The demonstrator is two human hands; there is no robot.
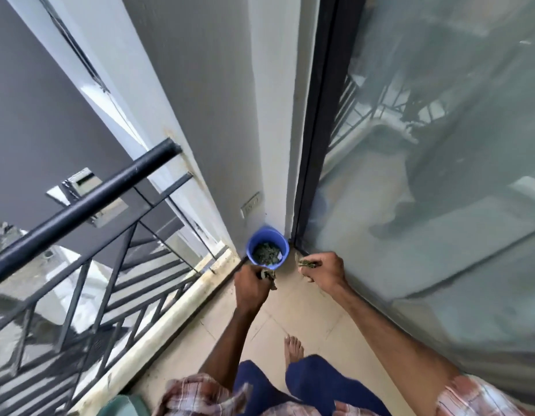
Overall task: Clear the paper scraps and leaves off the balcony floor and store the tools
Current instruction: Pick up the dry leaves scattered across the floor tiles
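beige tiles (pixel 305 310) underfoot, left hand (pixel 250 285) clenched round a clump of leaves (pixel 268 277), right hand (pixel 323 270) gripping another bunch (pixel 307 263), both just short of the blue bucket (pixel 261 238) in the corner. best open each fist over the rim so nothing scatters; paper scraps are hard to pick out.

A narrow upper-storey balcony of a home. A dark metal railing (pixel 80 205) crosses the left of the frame above a pale kerb (pixel 170 319), with ground far below showing through it. Beige floor (pixel 305 313) tiles fill the bottom centre. A sliding glass door (pixel 440 175) fills the right, and a grey wall (pixel 200 115) with a socket (pixel 250 204) stands at centre.
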